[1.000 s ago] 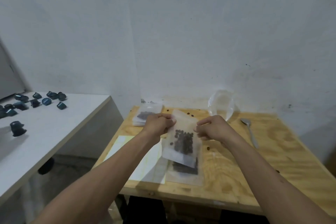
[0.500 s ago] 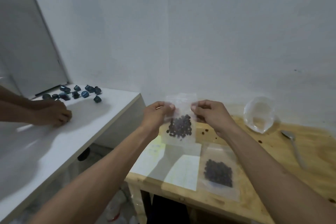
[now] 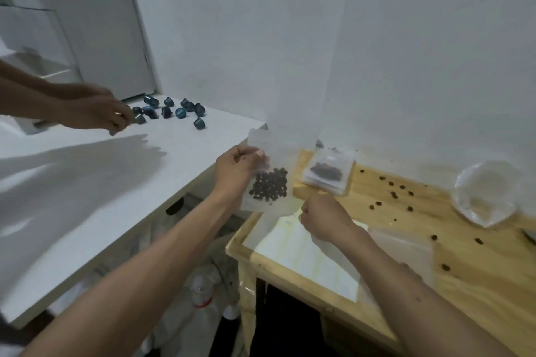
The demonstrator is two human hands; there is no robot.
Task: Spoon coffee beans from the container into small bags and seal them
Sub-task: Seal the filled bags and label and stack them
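Bags are partly done: the left hand [image 3: 232,171] pinches a small clear bag of coffee beans [image 3: 268,182] upright over the bench [image 3: 478,275] corner, while the right hand [image 3: 322,216], fingers curled on nothing, hangs below it. Filled bags [image 3: 327,172] lie stacked by the wall. The container [image 3: 484,197] looks nearly empty, though blur hides whether the held bag's seal is closed.
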